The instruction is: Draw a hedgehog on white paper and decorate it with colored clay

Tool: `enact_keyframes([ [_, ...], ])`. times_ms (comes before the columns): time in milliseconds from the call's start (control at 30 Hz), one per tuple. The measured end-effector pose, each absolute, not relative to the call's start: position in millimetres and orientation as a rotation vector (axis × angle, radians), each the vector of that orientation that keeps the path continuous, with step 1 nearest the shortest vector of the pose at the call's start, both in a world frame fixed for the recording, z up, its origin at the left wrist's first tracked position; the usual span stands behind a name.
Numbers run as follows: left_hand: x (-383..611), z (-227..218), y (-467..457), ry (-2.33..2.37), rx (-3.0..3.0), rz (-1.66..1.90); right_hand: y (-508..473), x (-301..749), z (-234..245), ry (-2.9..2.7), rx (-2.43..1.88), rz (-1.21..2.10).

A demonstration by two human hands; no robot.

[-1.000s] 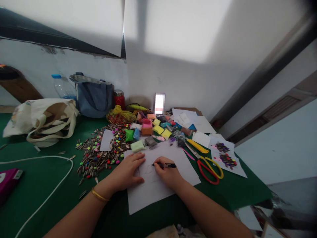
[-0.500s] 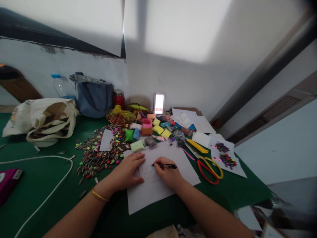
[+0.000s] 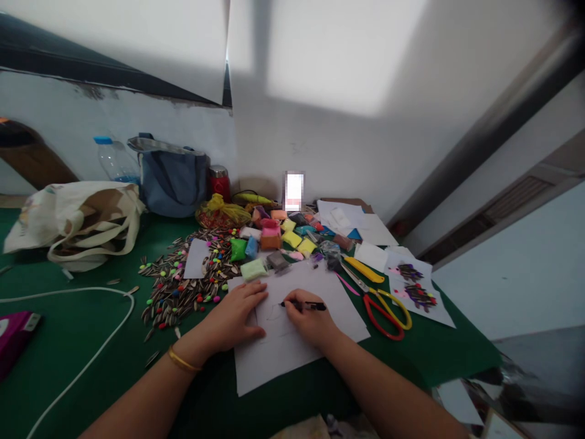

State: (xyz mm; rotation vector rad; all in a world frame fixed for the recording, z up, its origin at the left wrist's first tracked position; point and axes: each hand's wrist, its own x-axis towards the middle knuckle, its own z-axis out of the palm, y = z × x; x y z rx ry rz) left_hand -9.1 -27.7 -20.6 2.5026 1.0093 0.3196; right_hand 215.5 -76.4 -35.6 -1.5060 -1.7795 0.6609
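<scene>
White paper sheets (image 3: 292, 363) lie stacked on the green tabletop in front of me. My left hand (image 3: 237, 314) rests flat on their left side, fingers stretched out and thumb apart. In my right hand (image 3: 311, 320) is a black pen (image 3: 313, 305), gripped between thumb and fingers, its tip at the paper. Faint curved pen lines show on the sheet just left of the tip. Sunflower seeds (image 3: 178, 289) mixed with small coloured balls are heaped to the left of my left hand.
Scissors (image 3: 384, 314) with red and yellow handles and a yellow utility knife (image 3: 364, 269) lie right of the paper. Behind are coloured clay packets (image 3: 270, 238) and a phone (image 3: 294, 192). At right is a seed-decorated sheet (image 3: 441, 314); bags (image 3: 173, 183) stand back left.
A little more of the curved pen line shows on the paper. Both hands stay almost in the same place.
</scene>
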Motion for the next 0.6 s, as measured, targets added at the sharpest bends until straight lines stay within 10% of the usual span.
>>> enact_keyframes([
  [600,-11.1,-25.3,-26.0,0.998,2.501,0.355,-76.3,214.8,-35.0,-1.792,-1.542,0.648],
])
